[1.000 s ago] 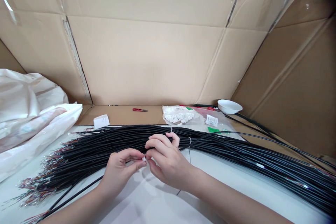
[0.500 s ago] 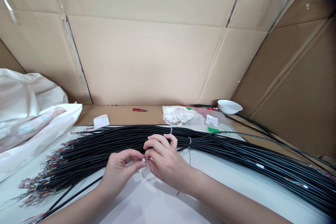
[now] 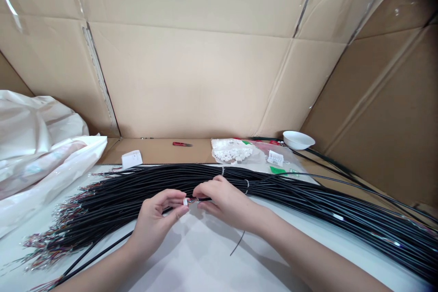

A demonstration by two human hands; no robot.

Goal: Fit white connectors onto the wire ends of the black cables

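Note:
A long bundle of black cables (image 3: 191, 180) lies across the white table, with frayed coloured wire ends fanning out at the left (image 3: 58, 232). My left hand (image 3: 155, 221) pinches a small white connector (image 3: 185, 201) between thumb and fingertips. My right hand (image 3: 226, 205) grips the end of one cable just beside that connector, with thin coloured wires (image 3: 194, 200) showing between the hands. Two thin ties (image 3: 247, 186) circle the bundle behind my right hand.
A white plastic sack (image 3: 41, 155) bulges at the left. Cardboard walls rise behind and to the right. On the far ledge are red-handled snips (image 3: 182, 144), a bag of white connectors (image 3: 232, 150), a white bowl (image 3: 298, 140) and a small white box (image 3: 132, 159).
My right hand has moved lower and flatter, away from the bundle, and the connector now shows clearly between my hands. A loose black cable end below my right hand has shifted.

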